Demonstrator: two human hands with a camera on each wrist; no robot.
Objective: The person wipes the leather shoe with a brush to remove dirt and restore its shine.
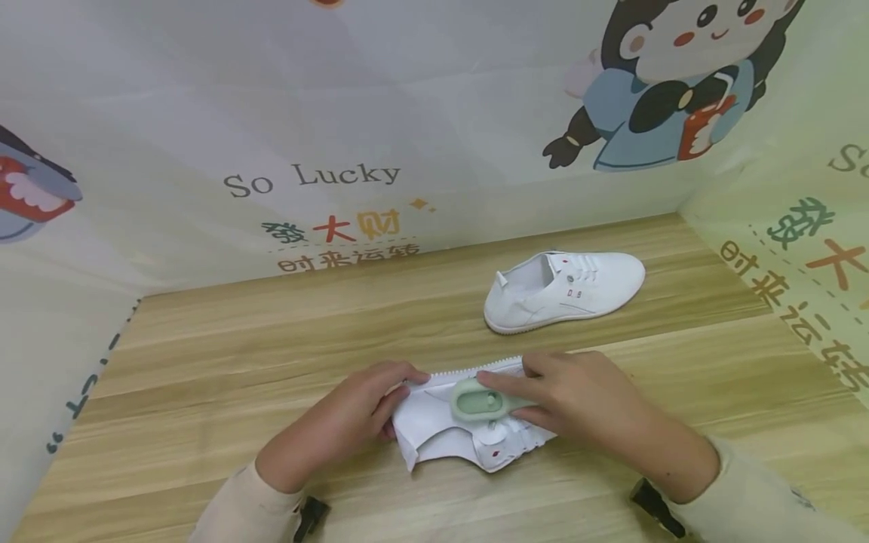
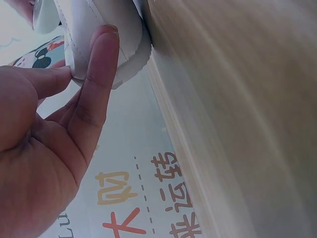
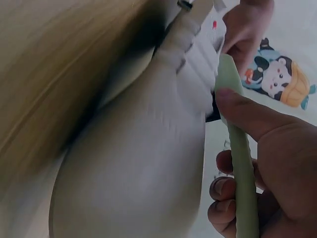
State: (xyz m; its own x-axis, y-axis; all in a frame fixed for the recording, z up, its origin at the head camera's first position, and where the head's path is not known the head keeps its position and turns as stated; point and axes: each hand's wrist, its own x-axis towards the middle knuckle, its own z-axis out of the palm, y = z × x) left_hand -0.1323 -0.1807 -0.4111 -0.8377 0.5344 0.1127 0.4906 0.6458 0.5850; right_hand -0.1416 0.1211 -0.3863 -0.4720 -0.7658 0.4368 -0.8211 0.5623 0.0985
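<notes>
A white shoe (image 1: 428, 415) lies tilted on its side, with its sole edge turned away from me and its opening towards me. My left hand (image 1: 356, 403) grips it by the heel; in the left wrist view the thumb and fingers pinch the heel (image 2: 131, 29). My right hand (image 1: 591, 396) holds a pale green brush (image 1: 475, 402) by its handle (image 3: 242, 183), fingers curled round it and thumb pressed along the top. The brush head lies against the shoe's side near the laces, and its underside is hidden.
A second white shoe (image 1: 604, 286) stands upright behind, toe pointing right. The wooden tabletop (image 1: 224, 362) is bounded by a printed backdrop (image 1: 434, 113) at the back and sides.
</notes>
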